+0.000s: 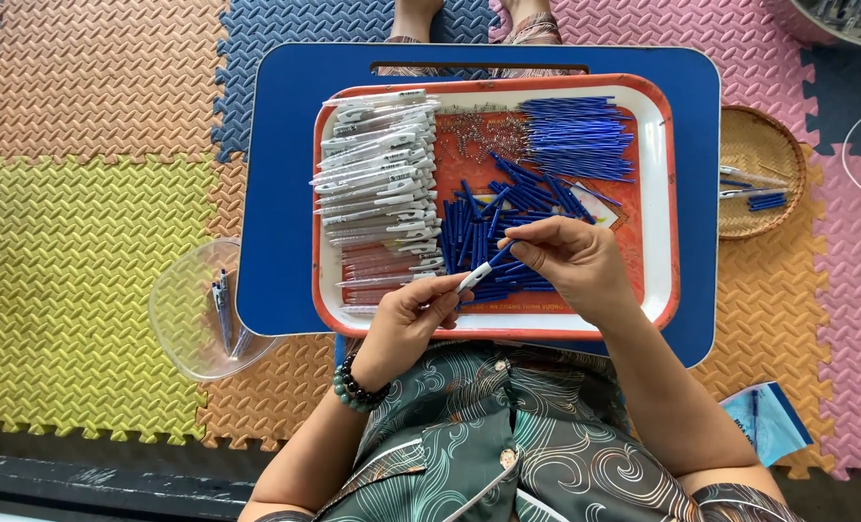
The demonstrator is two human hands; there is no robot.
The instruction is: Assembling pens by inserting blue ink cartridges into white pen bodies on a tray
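Two hands join pen parts over a red-rimmed tray on a blue worktop.

The left hand (413, 317) is closed around a white pen barrel (472, 278), gripping it at its lower end, while the right hand (568, 259) pinches a blue pen piece (501, 255) at the barrel's upper tip; the two parts touch, held just above the near edge of the tray (659, 193). In the tray lie a stack of white barrels (377, 169) on the left, loose blue pieces (488, 217) in the middle, blue refills (577, 137) at the far right and small metal springs (479, 130) (too fine to tell singly). The worktop (276, 193) rests on foam floor mats; a clear bowl (184, 309) stands left of it, a woven basket (761, 159) to the right.
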